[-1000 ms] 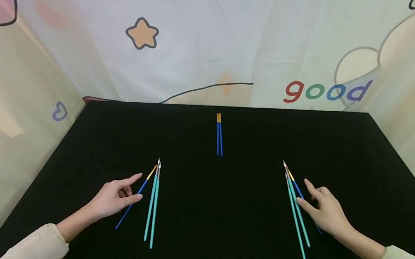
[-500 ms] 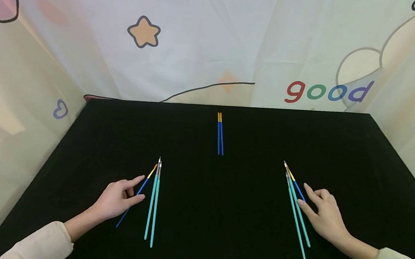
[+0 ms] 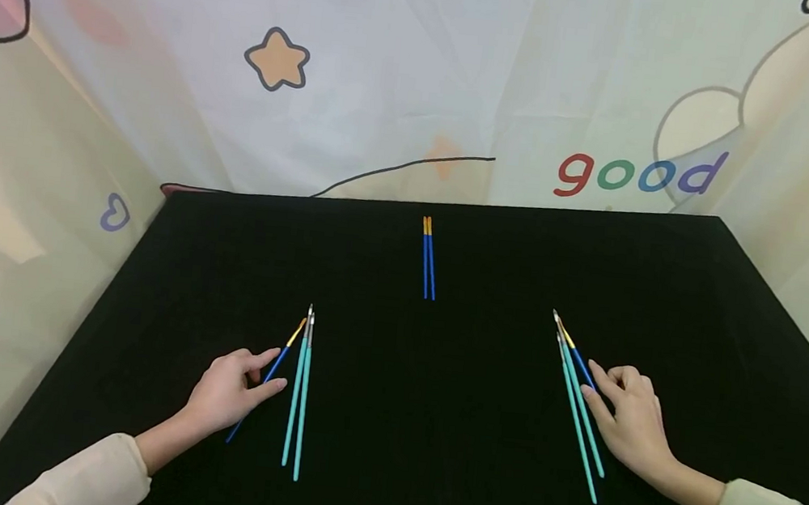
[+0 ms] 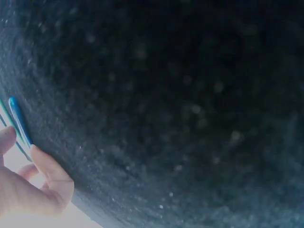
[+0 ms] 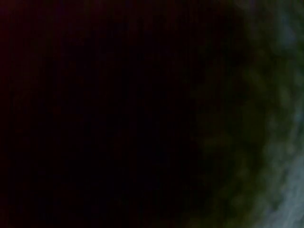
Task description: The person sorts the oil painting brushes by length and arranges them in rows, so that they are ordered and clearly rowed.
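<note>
My left hand (image 3: 226, 388) reaches over a blue paintbrush (image 3: 275, 368) with a yellow ferrule. Its index fingertip is right at the handle, and the thumb lies across it, a gap between the two tips. Two turquoise paintbrushes (image 3: 302, 413) lie just right of that hand. On the right side, my right hand (image 3: 631, 421) has thumb and index fingertips spread at either side of another blue paintbrush (image 3: 581, 367), whose lower end is hidden beneath the hand. Two more turquoise paintbrushes (image 3: 580, 424) lie left of the hand. The left wrist view shows the left fingers (image 4: 50, 166) near the handle ends.
Two blue paintbrushes (image 3: 428, 265) lie side by side toward the back of the black tabletop (image 3: 432, 418). A printed curtain (image 3: 406, 82) hangs behind and at both sides. The right wrist view is almost wholly dark.
My left hand has shifted slightly right and down over its blue paintbrush. My right hand has moved slightly down, its thumb and index fingertips closer together at the other blue paintbrush.
</note>
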Demonstrator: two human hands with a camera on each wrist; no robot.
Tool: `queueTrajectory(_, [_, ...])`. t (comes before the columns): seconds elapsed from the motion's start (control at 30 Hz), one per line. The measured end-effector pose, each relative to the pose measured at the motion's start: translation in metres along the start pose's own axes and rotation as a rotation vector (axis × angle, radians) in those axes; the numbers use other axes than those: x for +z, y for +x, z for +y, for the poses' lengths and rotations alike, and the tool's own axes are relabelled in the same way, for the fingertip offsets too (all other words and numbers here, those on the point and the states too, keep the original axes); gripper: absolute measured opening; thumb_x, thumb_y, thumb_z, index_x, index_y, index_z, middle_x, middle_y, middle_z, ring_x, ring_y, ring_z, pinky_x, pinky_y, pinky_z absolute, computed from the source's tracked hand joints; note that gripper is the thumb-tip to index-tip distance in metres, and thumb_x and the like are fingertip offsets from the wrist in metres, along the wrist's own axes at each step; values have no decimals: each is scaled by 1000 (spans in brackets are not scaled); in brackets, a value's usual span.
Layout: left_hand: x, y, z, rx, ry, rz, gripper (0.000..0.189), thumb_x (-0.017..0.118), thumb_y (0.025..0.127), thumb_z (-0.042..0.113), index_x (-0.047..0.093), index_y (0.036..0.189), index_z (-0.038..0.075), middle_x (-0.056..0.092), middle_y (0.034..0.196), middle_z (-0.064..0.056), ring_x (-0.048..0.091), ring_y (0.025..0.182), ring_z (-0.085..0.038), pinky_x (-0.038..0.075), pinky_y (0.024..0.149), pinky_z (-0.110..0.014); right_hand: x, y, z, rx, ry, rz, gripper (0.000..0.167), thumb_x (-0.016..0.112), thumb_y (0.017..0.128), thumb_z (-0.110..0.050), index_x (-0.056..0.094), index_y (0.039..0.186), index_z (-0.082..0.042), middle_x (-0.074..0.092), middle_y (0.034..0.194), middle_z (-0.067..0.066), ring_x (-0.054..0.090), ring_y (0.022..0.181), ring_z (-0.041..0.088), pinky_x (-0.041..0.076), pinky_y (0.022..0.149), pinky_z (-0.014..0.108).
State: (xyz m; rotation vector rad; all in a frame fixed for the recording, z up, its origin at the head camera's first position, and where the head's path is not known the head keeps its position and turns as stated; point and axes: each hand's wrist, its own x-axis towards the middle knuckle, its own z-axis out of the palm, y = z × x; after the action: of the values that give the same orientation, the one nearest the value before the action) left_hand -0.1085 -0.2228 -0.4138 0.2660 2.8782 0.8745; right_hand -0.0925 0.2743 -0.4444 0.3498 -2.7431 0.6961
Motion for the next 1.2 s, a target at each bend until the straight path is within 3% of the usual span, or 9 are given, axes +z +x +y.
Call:
queueTrajectory(0.33, [8,-1,4,-44,61,40,51,64,85,28,51,129,6,44,76,-3,39,56,-14,35,45,-24,2,-1,-2,15,-13,32,36,57,89,-9,53,121,7,42,90,8,34,76,21,26,62,31])
queueTrajectory(0.7, [19,-7,2,-9,80,181,45,63,87,26,54,126,6,43,67,2,38,49,-10,34,40,-23,2,-1,-2,13,-3,32,36,57,87,-5,53,121,8,45,90,8,34,76,19,26,62,30])
queueTrajectory(1.2, [22,-7,0,16,124,211,41,61,88,25,56,125,7,40,59,6,37,45,-8,32,38,-22,3,-1,-4,10,8,58,32,59,84,0,56,115,10,48,87,8,36,76,19,27,62,30])
